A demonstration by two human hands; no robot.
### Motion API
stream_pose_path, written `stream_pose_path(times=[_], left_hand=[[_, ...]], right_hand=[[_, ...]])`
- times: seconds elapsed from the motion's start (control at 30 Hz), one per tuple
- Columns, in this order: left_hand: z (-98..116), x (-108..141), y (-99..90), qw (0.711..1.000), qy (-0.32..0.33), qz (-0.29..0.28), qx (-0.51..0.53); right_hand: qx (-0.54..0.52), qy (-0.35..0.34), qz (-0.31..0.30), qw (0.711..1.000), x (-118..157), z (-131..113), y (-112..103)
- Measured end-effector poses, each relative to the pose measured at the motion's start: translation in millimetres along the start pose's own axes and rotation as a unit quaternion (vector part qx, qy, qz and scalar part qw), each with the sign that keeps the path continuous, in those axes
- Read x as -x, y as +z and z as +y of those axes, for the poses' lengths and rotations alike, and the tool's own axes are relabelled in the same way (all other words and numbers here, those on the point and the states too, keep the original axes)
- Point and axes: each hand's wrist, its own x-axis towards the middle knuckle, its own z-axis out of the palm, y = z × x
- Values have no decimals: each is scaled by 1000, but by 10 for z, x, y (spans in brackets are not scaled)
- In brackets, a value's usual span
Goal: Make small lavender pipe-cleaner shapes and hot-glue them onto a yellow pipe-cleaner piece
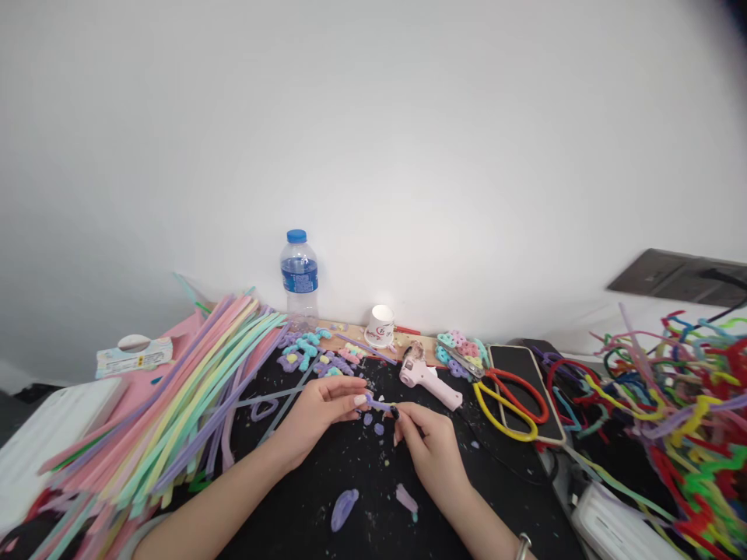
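Between both hands, above the middle of the black mat, a short purple fuzzy stem is stretched. My left hand pinches its left end between thumb and fingers. At the right end, my right hand pinches it, with dark nails showing. Small purple bits lie on the mat just below the fingers. Nearer to me are a purple fuzzy loop and a pale purple scrap.
Fuzzy stems are heaped at left, tangled ones at right. Along the back stand a bottle and paper cup. A glue gun, scissors, phone and fuzzy flowers lie right of centre.
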Motion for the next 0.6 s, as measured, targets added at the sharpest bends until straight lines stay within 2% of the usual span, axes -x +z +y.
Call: stream_pose_path(times=[0.17, 0.33, 0.43, 0.5, 0.57, 0.6], left_hand=[[-17, 1, 0, 999, -3, -22, 33], [-27, -13, -15, 999, 6, -14, 38], [-22, -20, -26, 999, 8, -1, 33], [-16, -18, -30, 1000, 6, -1, 30], [-8, -11, -30, 1000, 4, -6, 26], [-4, -7, -28, 1000, 5, -7, 24]], right_hand=[[3, -1, 11, 1000, 8, -7, -1], [-1, -31, -17, 999, 10, -35, -49], [52, -47, 50, 996, -29, 36, -128], [135, -54, 113, 983, -74, 138, -185], [233, -30, 148, 961, -119, 259, -231], [277, -3, 145, 950, -136, 318, -247]])
